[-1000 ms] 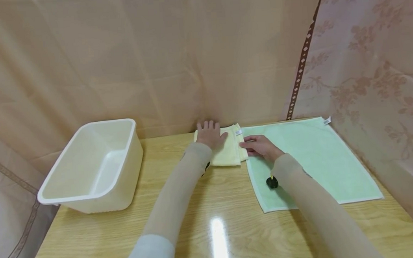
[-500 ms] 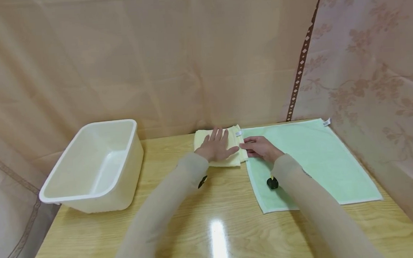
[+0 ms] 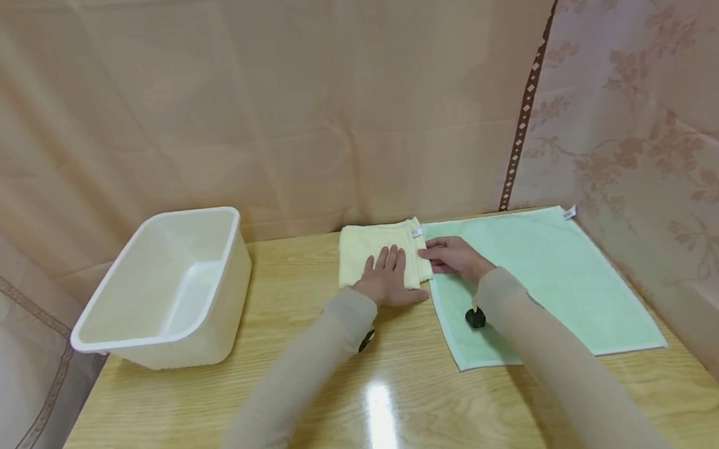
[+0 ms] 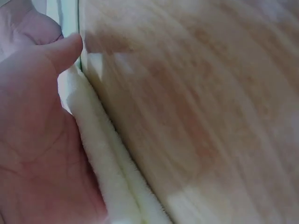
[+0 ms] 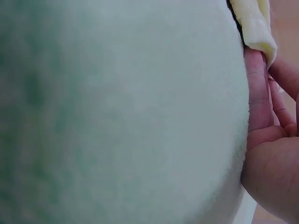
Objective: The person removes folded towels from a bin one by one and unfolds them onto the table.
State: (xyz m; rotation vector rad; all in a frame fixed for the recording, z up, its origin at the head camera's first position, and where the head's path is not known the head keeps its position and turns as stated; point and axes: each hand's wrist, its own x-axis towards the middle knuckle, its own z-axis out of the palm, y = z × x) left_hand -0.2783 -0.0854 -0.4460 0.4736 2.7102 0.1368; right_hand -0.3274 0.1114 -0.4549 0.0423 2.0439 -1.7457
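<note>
A folded pale yellow towel [image 3: 357, 248] with a small white label lies by the table's back edge. My left hand [image 3: 389, 281] rests on its near edge, palm down, fingers straight and slightly spread. In the left wrist view the towel's layered edge [image 4: 105, 140] runs beside the palm. My right hand [image 3: 455, 256] pinches the right edge of the yellow towel between thumb and fingers. The right wrist view shows the yellow towel's corner [image 5: 254, 30] over those fingertips. A light green towel [image 3: 561, 281] is spread flat beneath the right hand and forearm.
A deep cream plastic basin [image 3: 228, 301] stands at the left of the wooden table [image 3: 321, 405]. Beige curtain [image 3: 291, 112] hangs right behind the table, and a flowered curtain [image 3: 663, 137] borders its right side. A small black device [image 3: 475, 318] shows under the right wrist.
My left hand has slid from the yellow towel's back edge across to its near edge, over the top layer. The right hand has kept its pinch at the right edge.
</note>
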